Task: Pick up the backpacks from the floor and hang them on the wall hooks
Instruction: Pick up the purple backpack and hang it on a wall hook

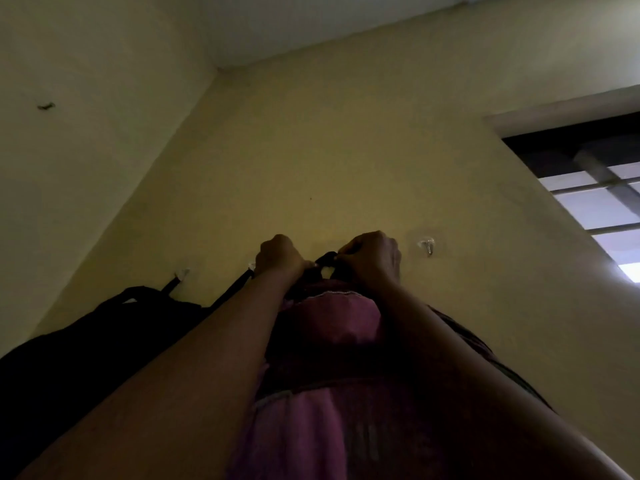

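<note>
Pink backpack (332,341) hanging lengthwise against the wall, top up, left hand (278,256) and right hand (372,256) pinching its black loop (327,258), empty hook (427,245) just beside

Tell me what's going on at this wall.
A person is holding a pink backpack up against the yellow wall. The left hand and the right hand both grip its black top loop at hook height. Whether the loop has caught a hook cannot be told. A black backpack already hangs to the left, and a clear hook to the right is bare.
</note>
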The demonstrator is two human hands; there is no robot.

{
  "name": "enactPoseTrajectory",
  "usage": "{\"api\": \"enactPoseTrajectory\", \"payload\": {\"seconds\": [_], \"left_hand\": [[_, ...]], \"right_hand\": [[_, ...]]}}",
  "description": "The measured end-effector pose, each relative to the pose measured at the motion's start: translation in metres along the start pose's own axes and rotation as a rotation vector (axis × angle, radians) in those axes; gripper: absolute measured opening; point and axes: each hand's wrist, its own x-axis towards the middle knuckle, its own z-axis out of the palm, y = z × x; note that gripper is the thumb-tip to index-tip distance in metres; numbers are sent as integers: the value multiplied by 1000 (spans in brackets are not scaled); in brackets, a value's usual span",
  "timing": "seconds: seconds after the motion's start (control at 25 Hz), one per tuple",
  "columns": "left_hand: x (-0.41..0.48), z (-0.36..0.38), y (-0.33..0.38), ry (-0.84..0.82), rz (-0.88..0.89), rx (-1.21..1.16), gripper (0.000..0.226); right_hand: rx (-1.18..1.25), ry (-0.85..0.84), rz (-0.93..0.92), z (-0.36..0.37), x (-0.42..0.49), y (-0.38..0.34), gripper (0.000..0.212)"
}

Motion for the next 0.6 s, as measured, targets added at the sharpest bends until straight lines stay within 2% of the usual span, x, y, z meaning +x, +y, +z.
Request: {"api": "enactPoseTrajectory", "payload": {"seconds": [0.08,0.16,0.36,0.48,0.6], "left_hand": [[-7,-2,-2,-72,-55,-1,51],[-17,-5,-2,-115,-54,-29,48],[-45,-19,11,-83,35,-76,34],[-60,-33,24,-129,14,-36,33],[-82,-46,36,-134,-26,-100,33]], "right_hand": [[-18,-20,-6,-2,-7,2,16],[-17,-47,-15,-4,-15,2,17],[9,-151,18,-15,-28,1,23],[17,-237,36,-31,-37,-1,29],[103,-226,44,-57,-46,-6,31]]}}
